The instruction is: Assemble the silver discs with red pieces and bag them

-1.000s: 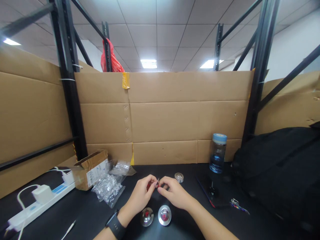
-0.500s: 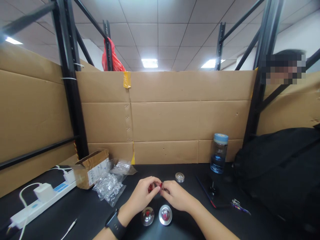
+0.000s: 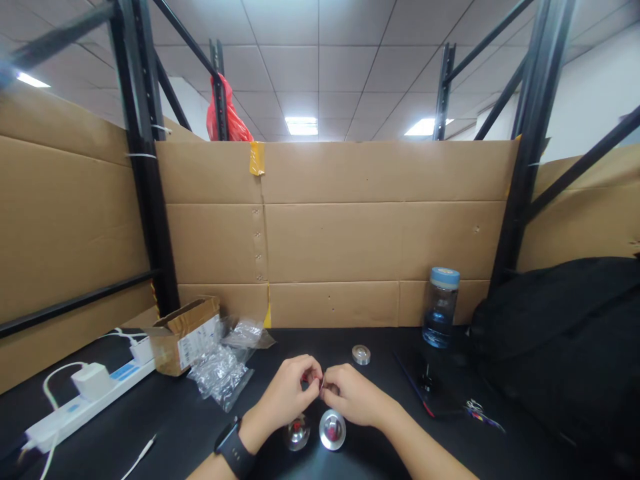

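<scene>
Red piece (image 3: 305,385) is showing inside the left hand's (image 3: 294,387) curled grip, which is holding it above the bench (image 3: 190,427). Close beside, the right hand (image 3: 353,395) is pinching narrowly; I cannot tell on what. Two round metal pieces (image 3: 333,430) are sitting nearer the wearer.

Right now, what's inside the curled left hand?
Part of a red object shows inside the left hand; the rest is covered, so its full shape can't be seen.
</scene>
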The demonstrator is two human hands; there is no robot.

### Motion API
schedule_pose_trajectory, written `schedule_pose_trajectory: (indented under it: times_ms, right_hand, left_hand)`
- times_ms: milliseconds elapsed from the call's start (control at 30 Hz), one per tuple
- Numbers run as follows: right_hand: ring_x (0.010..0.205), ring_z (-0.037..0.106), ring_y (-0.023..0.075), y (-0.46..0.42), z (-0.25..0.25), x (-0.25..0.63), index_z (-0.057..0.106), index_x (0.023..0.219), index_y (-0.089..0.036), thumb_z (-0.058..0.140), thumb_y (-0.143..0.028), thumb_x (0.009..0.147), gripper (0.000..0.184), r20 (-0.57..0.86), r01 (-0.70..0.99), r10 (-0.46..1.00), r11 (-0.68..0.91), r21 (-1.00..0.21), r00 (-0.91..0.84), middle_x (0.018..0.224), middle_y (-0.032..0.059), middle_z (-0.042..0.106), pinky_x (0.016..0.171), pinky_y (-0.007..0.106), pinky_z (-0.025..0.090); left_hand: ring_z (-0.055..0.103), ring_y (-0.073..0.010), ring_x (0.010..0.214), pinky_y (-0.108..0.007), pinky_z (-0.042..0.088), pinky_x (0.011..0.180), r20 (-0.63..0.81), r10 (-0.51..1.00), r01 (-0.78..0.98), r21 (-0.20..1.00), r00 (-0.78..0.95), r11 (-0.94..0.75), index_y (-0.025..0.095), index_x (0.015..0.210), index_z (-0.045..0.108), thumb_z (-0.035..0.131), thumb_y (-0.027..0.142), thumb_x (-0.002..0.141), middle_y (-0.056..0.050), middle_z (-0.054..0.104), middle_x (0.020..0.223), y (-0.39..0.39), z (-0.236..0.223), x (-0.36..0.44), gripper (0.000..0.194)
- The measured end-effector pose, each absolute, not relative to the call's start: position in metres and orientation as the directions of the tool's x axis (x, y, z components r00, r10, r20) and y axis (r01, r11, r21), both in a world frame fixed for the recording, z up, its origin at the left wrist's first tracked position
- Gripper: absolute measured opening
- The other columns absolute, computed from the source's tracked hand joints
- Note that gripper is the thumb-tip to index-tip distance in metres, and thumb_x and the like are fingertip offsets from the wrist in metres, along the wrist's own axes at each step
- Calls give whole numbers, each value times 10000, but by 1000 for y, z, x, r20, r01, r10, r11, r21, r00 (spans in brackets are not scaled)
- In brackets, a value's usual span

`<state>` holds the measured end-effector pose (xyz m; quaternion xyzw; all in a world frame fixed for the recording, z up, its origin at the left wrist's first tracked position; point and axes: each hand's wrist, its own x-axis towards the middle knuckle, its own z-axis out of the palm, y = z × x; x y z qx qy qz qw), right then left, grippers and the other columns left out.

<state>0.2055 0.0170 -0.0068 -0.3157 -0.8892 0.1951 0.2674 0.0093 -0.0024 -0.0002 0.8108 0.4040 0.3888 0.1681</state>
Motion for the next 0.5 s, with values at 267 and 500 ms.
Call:
schedule_pose_trajectory:
  times_ms: [267,500]
  right_hand:
    - [630,572,113,17,-5,207,652,723,-159,590,-184,852,145,336,491,687,709,-507,-644,695,-3,634,603,201,373]
    - [647,589,113,15,-5,207,662,737,-155,593,-178,849,133,354,478,699,696,-535,-622,727,4,650,617,196,390]
  left_hand:
    - [609,-133,715,-221,425,671,494,778,508,590,388,-628,183,802,648,539,99,833,-3,659,791,-3,2,9,141]
    - [581,-138,694,-232,417,657,492,788,510,602,370,-615,180,813,640,521,91,821,-7,637,777,-3,4,8,149]
